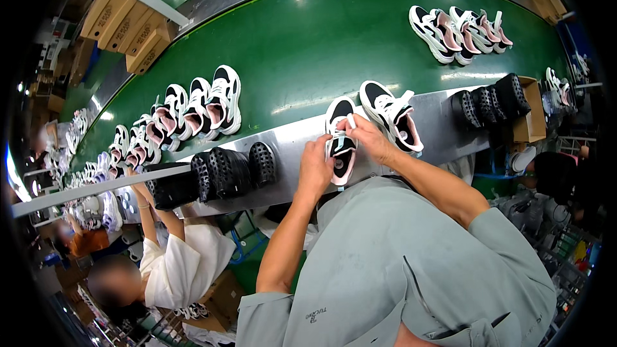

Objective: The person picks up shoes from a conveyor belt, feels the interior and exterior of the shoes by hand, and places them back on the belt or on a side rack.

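Note:
A black, white and pink sneaker [339,110] stands on the metal edge in front of me, toe pointing away. My left hand [315,166] is closed on the sneaker's left side, with the fingers by its opening. From the other side, my right hand [369,139] pinches a white lace or strap [351,121] over the sneaker's tongue. My fingers partly hide the laces. Just right of it, a matching sneaker [384,106] stands untouched, its white strap sticking up and its pink lining showing.
Beyond the metal ledge [292,154] runs a green belt [308,45]. Sneakers stand in rows at the left [223,99] and far right [443,32]. Black studded objects [262,164] sit on the ledge, others beside a cardboard box [530,109]. A co-worker in white [186,263] works at left.

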Tool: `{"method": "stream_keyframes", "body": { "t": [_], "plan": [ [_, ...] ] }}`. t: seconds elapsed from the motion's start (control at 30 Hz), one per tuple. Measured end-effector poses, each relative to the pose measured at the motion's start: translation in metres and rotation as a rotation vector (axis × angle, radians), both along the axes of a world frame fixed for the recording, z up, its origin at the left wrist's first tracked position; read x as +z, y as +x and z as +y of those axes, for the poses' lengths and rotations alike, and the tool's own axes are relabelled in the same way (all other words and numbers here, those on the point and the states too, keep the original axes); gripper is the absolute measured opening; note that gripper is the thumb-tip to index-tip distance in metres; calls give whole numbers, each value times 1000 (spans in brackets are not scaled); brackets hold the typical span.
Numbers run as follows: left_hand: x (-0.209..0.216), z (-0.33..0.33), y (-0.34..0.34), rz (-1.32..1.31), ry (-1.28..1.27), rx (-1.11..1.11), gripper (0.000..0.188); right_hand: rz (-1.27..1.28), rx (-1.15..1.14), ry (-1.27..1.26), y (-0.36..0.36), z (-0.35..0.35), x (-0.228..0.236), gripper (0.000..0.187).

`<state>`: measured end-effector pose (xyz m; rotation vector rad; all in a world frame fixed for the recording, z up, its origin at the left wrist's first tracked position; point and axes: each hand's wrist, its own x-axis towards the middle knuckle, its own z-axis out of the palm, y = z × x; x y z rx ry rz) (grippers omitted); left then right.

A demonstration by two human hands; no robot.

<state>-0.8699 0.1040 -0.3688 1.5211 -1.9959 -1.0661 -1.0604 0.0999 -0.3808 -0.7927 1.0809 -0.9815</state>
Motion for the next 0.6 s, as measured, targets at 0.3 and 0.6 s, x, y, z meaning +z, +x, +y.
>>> {"method": "stream_keyframes", "body": {
  "t": [0.3,0.6],
  "plan": [
    [18,-3,-4,-213,-572,-761,10,158,129,32,-32,-6,15,44],
    [31,2,-10,-62,-391,-772,15,445,262,-329,-41,-19,9,29]
  ]
}}
